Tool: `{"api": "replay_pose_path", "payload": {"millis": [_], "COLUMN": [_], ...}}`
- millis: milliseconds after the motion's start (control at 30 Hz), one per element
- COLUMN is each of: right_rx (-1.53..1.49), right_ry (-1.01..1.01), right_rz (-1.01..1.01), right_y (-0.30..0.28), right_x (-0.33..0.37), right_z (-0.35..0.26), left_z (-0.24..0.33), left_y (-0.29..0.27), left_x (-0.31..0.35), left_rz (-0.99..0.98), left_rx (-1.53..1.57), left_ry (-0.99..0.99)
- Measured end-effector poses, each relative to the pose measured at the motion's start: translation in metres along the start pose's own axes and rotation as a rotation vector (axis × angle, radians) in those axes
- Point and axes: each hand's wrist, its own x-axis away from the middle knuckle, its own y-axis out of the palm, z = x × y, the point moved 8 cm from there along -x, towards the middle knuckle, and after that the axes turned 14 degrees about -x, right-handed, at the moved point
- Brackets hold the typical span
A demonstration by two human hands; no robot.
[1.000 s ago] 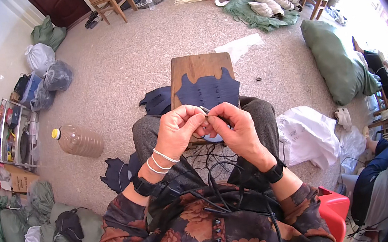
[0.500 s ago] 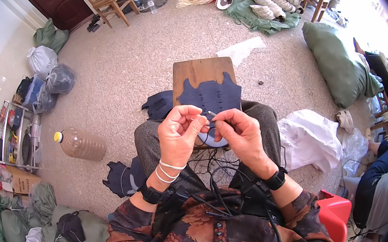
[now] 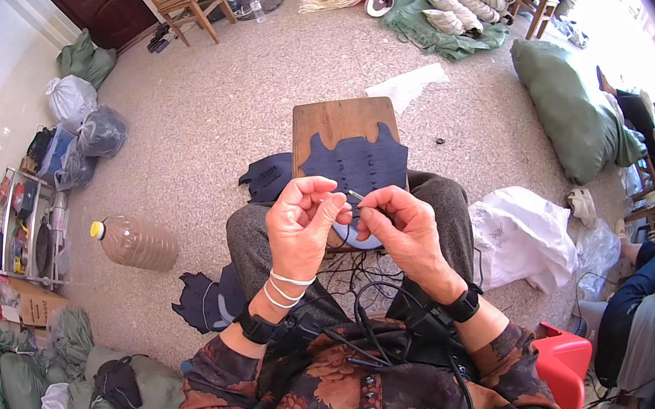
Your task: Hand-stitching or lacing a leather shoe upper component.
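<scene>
My left hand (image 3: 304, 224) and my right hand (image 3: 397, 218) are raised close together above my lap. The right hand pinches a thin needle (image 3: 355, 195) whose tip points toward the left hand's pinched thumb and forefinger. What the left fingertips hold is too fine to see. Just beyond the hands a dark blue cut piece of material (image 3: 358, 163) lies on a small wooden stool (image 3: 333, 123). Both wrists wear black bands, the left also white loops.
More dark blue cut pieces lie left of the stool (image 3: 268, 177) and by my left leg (image 3: 206, 299). A plastic bottle (image 3: 131, 242) lies on the floor at left. White bags (image 3: 517, 233) and a person in blue (image 3: 640, 316) are at right. Green sacks (image 3: 570, 102) stand around.
The view has shifted a little, so the stool and hands sit slightly lower and further right. My hands stay together on the needle with only small finger movements.
</scene>
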Motion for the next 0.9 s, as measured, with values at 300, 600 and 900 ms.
{"api": "replay_pose_path", "payload": {"millis": [300, 600, 900], "right_rx": [0.114, 0.407, 0.372], "right_ry": [-0.025, -0.211, -0.189], "right_rz": [-0.021, -0.020, -0.017], "right_y": [0.001, 0.007, 0.004], "right_x": [0.000, -0.001, -0.001], "right_z": [-0.001, -0.017, -0.012], "left_z": [-0.003, -0.005, -0.007], "left_y": [0.001, 0.001, 0.002], "left_x": [0.001, 0.002, 0.004], "left_rz": [0.003, 0.042, 0.076], "left_rx": [-0.003, -0.002, 0.023], "left_ry": [-0.002, 0.014, -0.006]}}
